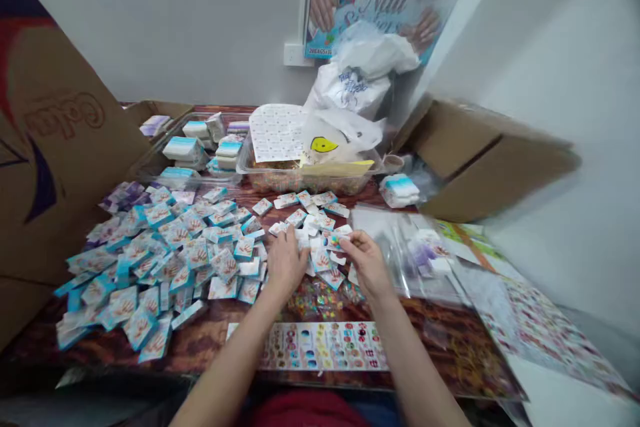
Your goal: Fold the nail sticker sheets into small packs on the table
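Observation:
My left hand [284,260] rests palm down among small white-and-teal boxes [320,223] at the table's middle, its fingers curled over one of them; what they hold is hidden. My right hand [364,259] pinches a small colourful sticker piece [334,240] between thumb and fingers, just above the loose boxes. A sheet of nail stickers [325,345] lies flat in front of my forearms. More loose stickers [320,300] lie under my wrists.
A big heap of the small boxes [160,260] covers the left of the table. A clear tub [300,177] with a sticker sheet and plastic bags stands behind. Cardboard boxes [480,160] flank both sides. Clear sleeves [415,247] and printed sheets [540,327] lie on the right.

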Motion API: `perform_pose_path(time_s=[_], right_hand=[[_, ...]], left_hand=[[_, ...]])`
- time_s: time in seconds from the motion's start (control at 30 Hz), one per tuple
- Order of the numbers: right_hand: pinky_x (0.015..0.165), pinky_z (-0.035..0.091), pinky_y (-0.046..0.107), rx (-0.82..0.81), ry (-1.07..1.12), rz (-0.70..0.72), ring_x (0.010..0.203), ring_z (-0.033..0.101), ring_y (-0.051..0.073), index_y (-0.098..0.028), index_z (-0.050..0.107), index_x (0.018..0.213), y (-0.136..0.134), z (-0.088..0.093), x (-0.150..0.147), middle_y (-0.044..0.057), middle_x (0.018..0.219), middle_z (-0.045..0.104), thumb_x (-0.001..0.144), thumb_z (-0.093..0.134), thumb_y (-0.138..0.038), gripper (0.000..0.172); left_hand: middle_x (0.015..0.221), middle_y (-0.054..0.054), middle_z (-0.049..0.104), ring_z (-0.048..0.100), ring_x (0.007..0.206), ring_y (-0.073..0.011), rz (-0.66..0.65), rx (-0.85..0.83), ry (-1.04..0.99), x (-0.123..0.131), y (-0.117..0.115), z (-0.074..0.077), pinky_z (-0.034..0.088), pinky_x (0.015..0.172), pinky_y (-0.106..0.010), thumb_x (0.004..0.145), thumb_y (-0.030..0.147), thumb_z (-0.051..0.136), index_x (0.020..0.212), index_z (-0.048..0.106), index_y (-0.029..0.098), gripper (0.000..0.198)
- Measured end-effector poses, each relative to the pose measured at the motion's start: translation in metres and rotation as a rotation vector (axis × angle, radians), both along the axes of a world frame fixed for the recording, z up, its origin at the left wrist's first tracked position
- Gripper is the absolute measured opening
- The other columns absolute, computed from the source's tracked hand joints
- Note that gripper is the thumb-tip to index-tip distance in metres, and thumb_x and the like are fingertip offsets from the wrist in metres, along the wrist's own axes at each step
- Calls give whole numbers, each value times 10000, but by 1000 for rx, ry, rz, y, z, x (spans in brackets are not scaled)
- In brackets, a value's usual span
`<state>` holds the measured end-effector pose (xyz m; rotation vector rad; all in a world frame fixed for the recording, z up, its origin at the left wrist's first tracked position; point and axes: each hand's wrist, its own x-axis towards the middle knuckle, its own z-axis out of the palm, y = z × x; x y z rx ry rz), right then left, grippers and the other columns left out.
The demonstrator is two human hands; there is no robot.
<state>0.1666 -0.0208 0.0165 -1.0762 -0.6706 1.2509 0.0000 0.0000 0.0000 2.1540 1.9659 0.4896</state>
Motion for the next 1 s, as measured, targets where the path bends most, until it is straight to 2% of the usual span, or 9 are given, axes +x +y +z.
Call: perform_pose_path(time_s=[0.1, 0.2, 0.37, 0.43, 0.53, 0.67, 0.77, 0.9, 1.0], right_hand=[[523, 476, 188, -27, 25, -38, 540, 545, 78, -184, 579, 678, -7, -4, 3, -65, 607, 590, 530, 899, -387, 407], [530, 487, 191, -58, 45, -36, 563, 556, 85, -185, 578, 669, -13, -8, 0, -60, 625, 604, 520, 902, -387, 410], [497, 462, 186, -62, 61, -9, 535, 544, 84, -186, 585, 685, -19, -15, -12, -50, 620, 617, 558, 887, -374, 378], [498, 472, 197, -66, 69, -12, 528, 546, 89, -186, 583, 688, -22, -16, -12, -47, 626, 624, 558, 887, -372, 380], [515, 500, 208, -73, 76, -18, 546, 565, 97, -188, 580, 685, -26, -12, -3, -47, 633, 627, 545, 895, -368, 388], [525, 511, 205, -27, -9, 57, 572, 570, 100, -194, 614, 707, -34, 2, 7, -43, 637, 612, 596, 876, -341, 320], [524, 507, 211, 27, -102, 128, 586, 563, 110, -193, 626, 704, -34, 15, 2, -30, 635, 605, 625, 856, -345, 286], [518, 499, 225, 69, -189, 100, 563, 523, 107, -196, 597, 689, -28, 24, -12, -41, 619, 553, 651, 826, -384, 299], [492, 474, 226, 39, -238, 172, 557, 506, 107, -198, 565, 675, -26, 24, -14, -46, 633, 517, 649, 818, -410, 331]], left_hand=[[1187, -178, 609, 558, 1135, -300, -14, 27, -7, -8, -4, 1, 458, 898, -382, 891, 260, 548, 1370, 414, 78, 529], [1186, -183, 592, 535, 1129, -312, -38, 51, -69, -8, -12, 4, 436, 924, -409, 883, 293, 576, 1353, 427, 79, 537], [1118, -143, 576, 464, 1164, -342, -30, -16, -430, -2, -20, 6, 364, 988, -485, 780, 187, 669, 1144, 590, 153, 374], [1092, -125, 581, 459, 1174, -329, -21, -29, -520, -6, -18, 7, 348, 1007, -485, 771, 135, 638, 1067, 621, 174, 299], [1077, -104, 608, 501, 1140, -299, -27, -60, -661, -18, -17, 11, 378, 995, -450, 793, 178, 604, 1050, 641, 187, 260], [1017, -102, 677, 641, 865, -229, -56, -202, -934, -33, -28, 18, 519, 720, -339, 900, 403, 453, 1087, 648, 158, 364], [840, -104, 689, 636, 610, -186, -65, -349, -1112, -35, -44, 19, 495, 504, -288, 909, 556, 369, 1043, 651, 103, 551], [596, 0, 622, 565, 421, -130, 42, -574, -1387, -37, -64, 17, 417, 421, -225, 791, 594, 605, 1087, 641, 105, 573], [460, 52, 547, 553, 383, -128, 55, -494, -1288, -44, -72, 19, 388, 429, -207, 827, 561, 587, 1108, 654, 117, 530]])
